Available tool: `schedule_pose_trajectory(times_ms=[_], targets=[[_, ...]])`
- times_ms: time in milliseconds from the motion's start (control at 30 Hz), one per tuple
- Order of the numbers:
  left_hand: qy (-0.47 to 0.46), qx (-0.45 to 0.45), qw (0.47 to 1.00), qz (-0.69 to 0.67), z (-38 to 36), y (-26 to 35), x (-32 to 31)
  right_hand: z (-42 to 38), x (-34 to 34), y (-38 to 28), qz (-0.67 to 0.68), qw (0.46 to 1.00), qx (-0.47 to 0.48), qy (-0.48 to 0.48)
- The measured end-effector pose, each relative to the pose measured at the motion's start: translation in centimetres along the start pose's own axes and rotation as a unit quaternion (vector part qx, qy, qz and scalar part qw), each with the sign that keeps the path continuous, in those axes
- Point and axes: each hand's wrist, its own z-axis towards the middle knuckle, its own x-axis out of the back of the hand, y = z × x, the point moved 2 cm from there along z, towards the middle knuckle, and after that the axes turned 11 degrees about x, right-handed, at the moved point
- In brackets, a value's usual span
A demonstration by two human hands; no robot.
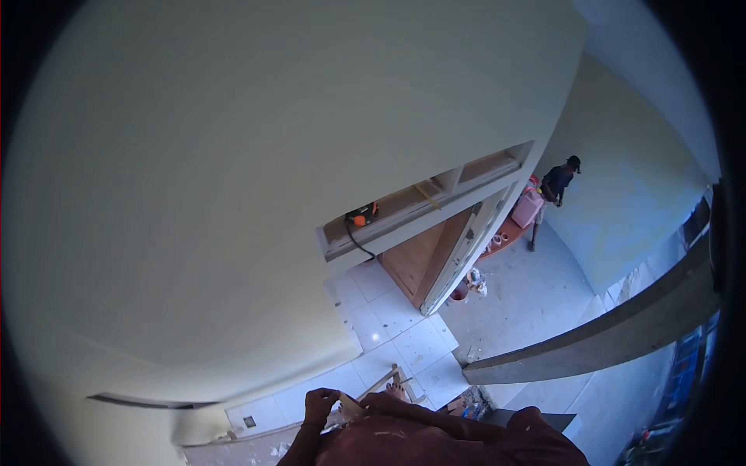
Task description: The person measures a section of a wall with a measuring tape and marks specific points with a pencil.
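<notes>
Low in the head view, both of my hands are held close in front of my dark red shirt (pixel 412 441). My left hand (pixel 319 405) is bent at the wrist, its fingers closed at one end of a pale tan flat piece (pixel 350 405). On the other side of that piece is my right hand (pixel 376 401), seen small and dark, its fingers partly hidden. I cannot tell what the piece is made of. Beneath my hands, a wooden frame (pixel 384 380) shows beside my bare foot (pixel 396 391) on the white tiles.
A wooden door (pixel 423 260) stands ajar under a transom opening (pixel 489 165), where a black-and-orange tool (pixel 360 215) and a yellow strip (pixel 427 196) rest. Beyond are a person (pixel 558 182), a pink jerrycan (pixel 528 207) and a bucket (pixel 460 292). A concrete beam (pixel 590 346) crosses at right.
</notes>
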Motion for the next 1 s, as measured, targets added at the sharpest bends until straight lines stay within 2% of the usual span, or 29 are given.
schedule_pose_trajectory(times_ms=[167,233,467,567,800,1000], targets=[[0.004,-0.002,0.999,0.033,2.0,0.1,0.2,1.2,0.4,-0.1,-0.031,0.999,0.036,-0.005],[0.003,-0.046,0.998,0.036,2.5,1.0,0.4,0.0,2.5,-3.9,-0.011,1.0,-0.001,-0.023],[0.019,-0.109,0.99,0.083,4.2,3.0,-0.1,-0.1,3.3,-4.3,0.02,0.999,-0.017,0.024],[0.014,-0.09,0.993,0.072,3.4,4.6,-0.4,-0.3,3.2,-3.4,0.031,0.999,-0.002,0.03],[0.008,-0.099,0.992,0.084,3.7,3.8,-0.8,-0.4,3.0,-2.7,0.008,0.999,-0.012,0.042],[0.002,-0.079,0.995,0.065,3.7,3.0,-0.8,-0.6,3.4,-3.3,0.001,0.999,-0.035,0.003]])
